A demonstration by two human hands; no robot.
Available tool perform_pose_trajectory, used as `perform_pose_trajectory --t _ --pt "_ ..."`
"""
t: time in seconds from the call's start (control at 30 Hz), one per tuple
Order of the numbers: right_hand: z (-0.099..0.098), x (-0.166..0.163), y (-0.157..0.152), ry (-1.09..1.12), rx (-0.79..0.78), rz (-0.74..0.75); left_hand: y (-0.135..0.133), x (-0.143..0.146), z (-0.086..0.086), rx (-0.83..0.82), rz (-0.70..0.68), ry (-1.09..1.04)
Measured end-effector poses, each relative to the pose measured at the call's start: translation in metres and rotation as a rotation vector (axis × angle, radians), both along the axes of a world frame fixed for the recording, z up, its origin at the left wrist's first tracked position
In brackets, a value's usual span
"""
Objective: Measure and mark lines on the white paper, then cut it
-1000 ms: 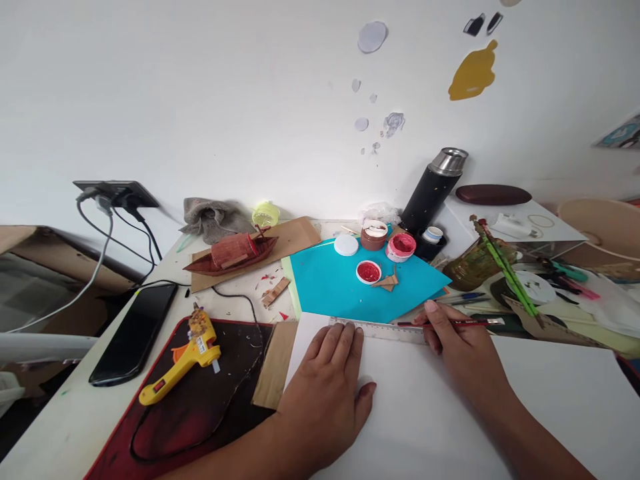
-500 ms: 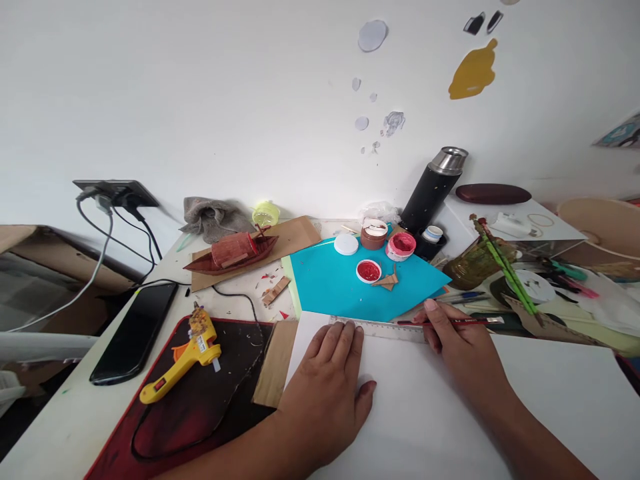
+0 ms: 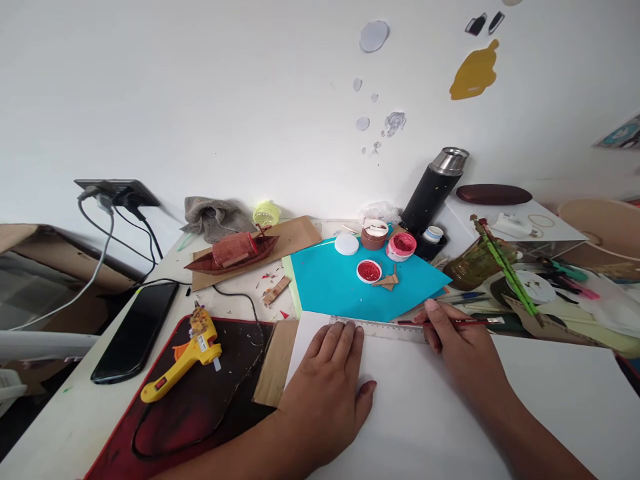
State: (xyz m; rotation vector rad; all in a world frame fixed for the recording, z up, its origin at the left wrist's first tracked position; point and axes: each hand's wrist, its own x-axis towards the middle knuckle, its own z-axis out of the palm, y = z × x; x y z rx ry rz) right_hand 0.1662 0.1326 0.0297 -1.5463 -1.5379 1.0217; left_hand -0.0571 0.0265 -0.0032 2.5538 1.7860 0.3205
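Note:
A large white sheet of paper (image 3: 400,407) lies at the front of the table. Along its far edge rests a clear ruler (image 3: 387,329). My left hand (image 3: 330,393) lies flat on the paper, its fingertips pressing the ruler's left part and its thumb apart. Between the thumb and fingers of my right hand (image 3: 460,350) is a dark red pencil (image 3: 477,321), held nearly level with its tip pointing left over the ruler's right end. Just beyond the ruler is a blue sheet (image 3: 335,287) carrying paint pots.
A yellow glue gun (image 3: 183,363) lies on a dark mat (image 3: 200,420), near a black phone (image 3: 135,333). Behind are a red model boat (image 3: 233,253), a red paint pot (image 3: 401,247) and a black thermos (image 3: 433,190). Brushes lean from a jar (image 3: 475,263) at right.

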Motion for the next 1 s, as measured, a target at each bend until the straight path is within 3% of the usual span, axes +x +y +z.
perform_pose_trajectory --t 1.0 --pt "0.0021 -0.0011 -0.0009 0.016 0.020 0.022 -0.0007 0.0003 -0.0007 -0.006 -0.001 0.006"
